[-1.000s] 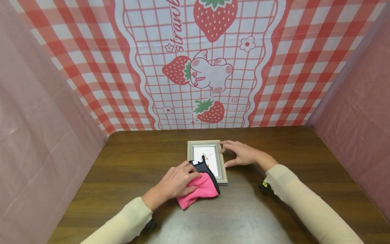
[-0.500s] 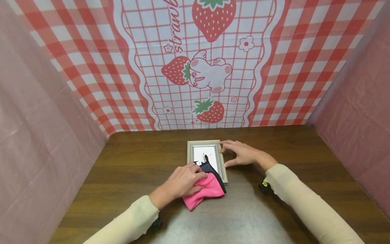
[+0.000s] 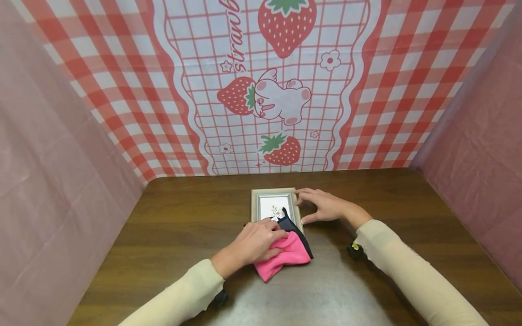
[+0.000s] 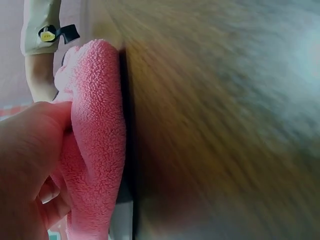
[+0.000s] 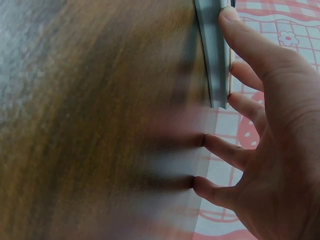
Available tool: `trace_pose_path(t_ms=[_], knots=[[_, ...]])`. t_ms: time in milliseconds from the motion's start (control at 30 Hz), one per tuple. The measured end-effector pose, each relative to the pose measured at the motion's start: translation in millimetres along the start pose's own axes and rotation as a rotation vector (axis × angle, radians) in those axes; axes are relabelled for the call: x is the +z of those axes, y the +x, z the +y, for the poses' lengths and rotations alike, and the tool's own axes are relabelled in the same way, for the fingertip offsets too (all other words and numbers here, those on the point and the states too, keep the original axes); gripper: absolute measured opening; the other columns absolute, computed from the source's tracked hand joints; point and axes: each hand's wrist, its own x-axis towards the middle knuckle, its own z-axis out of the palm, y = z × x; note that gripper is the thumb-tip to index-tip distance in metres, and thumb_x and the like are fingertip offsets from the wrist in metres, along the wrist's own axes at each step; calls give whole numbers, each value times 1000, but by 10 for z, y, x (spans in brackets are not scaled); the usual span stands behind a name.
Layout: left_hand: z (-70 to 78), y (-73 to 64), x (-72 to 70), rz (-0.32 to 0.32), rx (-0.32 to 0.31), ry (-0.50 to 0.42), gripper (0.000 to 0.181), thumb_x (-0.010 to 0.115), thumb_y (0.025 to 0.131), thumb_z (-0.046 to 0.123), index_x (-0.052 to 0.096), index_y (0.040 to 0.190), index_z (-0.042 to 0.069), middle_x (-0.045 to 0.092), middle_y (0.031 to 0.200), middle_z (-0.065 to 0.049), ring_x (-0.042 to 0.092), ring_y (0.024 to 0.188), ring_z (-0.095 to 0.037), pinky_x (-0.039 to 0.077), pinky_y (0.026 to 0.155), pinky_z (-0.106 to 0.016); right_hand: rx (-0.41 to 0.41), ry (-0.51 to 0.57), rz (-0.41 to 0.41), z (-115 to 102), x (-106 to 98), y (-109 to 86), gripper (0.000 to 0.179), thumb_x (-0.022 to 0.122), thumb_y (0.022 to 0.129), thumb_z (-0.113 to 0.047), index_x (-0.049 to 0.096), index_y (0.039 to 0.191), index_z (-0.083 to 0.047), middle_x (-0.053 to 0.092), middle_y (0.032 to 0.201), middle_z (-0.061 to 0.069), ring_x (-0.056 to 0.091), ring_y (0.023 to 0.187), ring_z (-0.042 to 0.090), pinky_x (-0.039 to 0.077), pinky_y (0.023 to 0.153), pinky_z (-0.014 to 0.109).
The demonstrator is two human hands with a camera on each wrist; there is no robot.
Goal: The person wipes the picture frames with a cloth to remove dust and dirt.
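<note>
A picture frame (image 3: 255, 203) with a pale border and a small floral print lies flat on the wooden table. My left hand (image 3: 257, 240) holds a pink and black cloth (image 3: 287, 252) over the lower part of the frame. Seen from the left wrist, the cloth (image 4: 100, 115) is fluffy on its pink side, and the thumb and fingers pinch it. My right hand (image 3: 326, 206) rests at the frame's right side, fingers spread. In the right wrist view its thumb and nearest fingertips touch the frame's edge (image 5: 215, 55), while other fingertips touch the table.
The brown table (image 3: 183, 203) reaches back to a red-and-white checked strawberry backdrop (image 3: 281, 104). Pink cloth walls stand at the left (image 3: 69, 158) and right (image 3: 477, 149). A dark wrist device (image 3: 355, 250) sits under the right sleeve.
My left hand has slid to the right with the cloth, which now covers more of the frame's lower right corner. The right hand and the frame stay in place.
</note>
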Motion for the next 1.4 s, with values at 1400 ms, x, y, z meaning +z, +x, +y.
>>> trace_pose_path(t_ms=[1400], knots=[[-27, -104, -24, 8, 9, -21, 38, 85, 100, 39, 82, 136, 27, 82, 121, 1, 75, 104, -15, 57, 64, -23, 42, -16, -14, -5, 11, 5, 58, 89, 97, -43, 69, 143, -14, 48, 175, 24, 50, 159, 50, 42, 126, 74]])
